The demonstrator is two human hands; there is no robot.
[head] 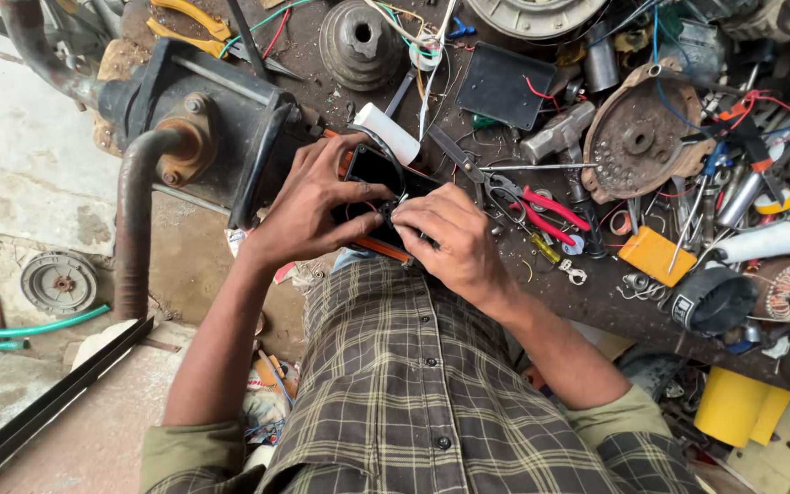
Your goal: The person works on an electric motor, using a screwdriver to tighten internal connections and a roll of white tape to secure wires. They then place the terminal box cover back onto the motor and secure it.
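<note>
**Both hands on a small black box**

At the frame's centre we see a small black box (pixel 378 178) with an orange edge, at the workbench (pixel 596 302) edge. Our left hand (pixel 308 206) wraps its fingers around it; our right hand (pixel 454 238) pinches thin wires at its face. Red-handled pliers (pixel 541 209) lie just right, a white cylinder (pixel 388 133) just above

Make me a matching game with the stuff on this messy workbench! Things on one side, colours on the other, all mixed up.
Things:
1. Pliers handles
2. Small box held by the left hand and right hand
3. Tube above the box
4. Flat block by the screwdriver

Colours:
A. white
B. orange
C. red
D. black

Pairs: 1-C, 2-D, 3-A, 4-B
</note>
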